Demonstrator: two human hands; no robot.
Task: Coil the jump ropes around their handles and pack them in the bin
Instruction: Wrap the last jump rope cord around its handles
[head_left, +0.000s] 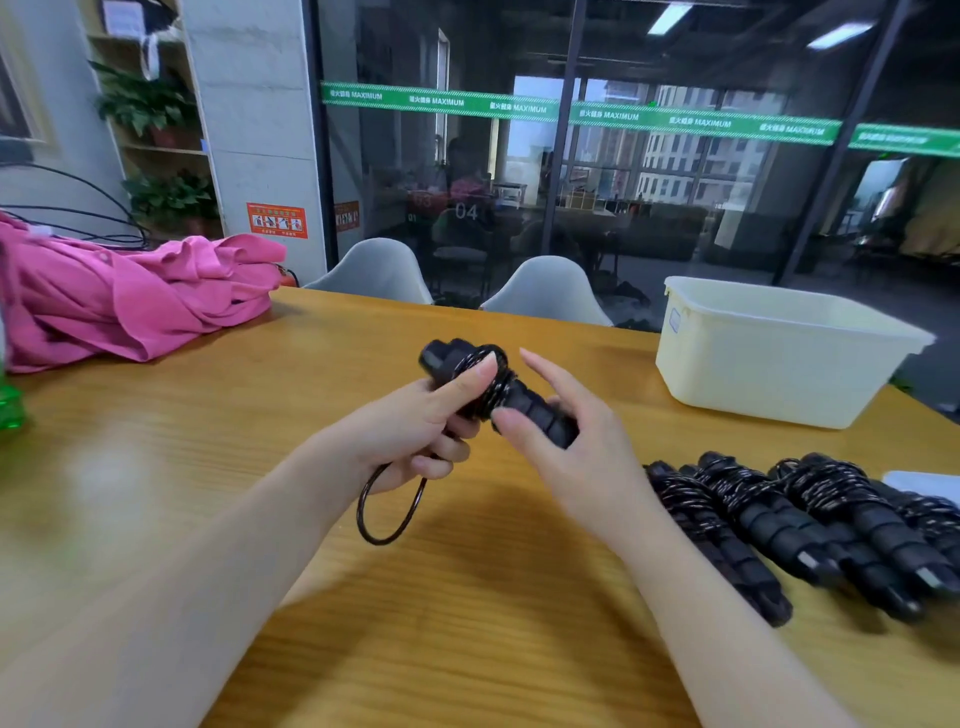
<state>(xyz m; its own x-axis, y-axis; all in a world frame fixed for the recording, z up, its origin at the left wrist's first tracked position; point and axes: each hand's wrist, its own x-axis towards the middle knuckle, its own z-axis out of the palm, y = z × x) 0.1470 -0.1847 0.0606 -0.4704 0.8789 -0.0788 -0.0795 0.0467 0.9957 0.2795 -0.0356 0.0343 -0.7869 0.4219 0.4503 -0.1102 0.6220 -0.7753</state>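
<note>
I hold a black jump rope (524, 402) above the middle of the wooden table (156, 467), its cord mostly wound around the paired handles. My left hand (415, 431) grips the upper end, thumb pressed on the coils, and a loose loop of cord (389, 509) hangs below its fingers. My right hand (566, 441) holds the lower end of the handles between thumb and curled fingers, with the index finger stretched out. Several coiled black jump ropes (789, 525) lie side by side on the table at the right. The white plastic bin (769, 384) stands at the far right, open, its inside hidden.
A pink garment (130, 301) is heaped on the table's far left. A green object (10, 410) shows at the left edge, and a white flat item (924, 483) at the right edge. Two grey chairs (545, 291) stand behind the table, before a glass wall.
</note>
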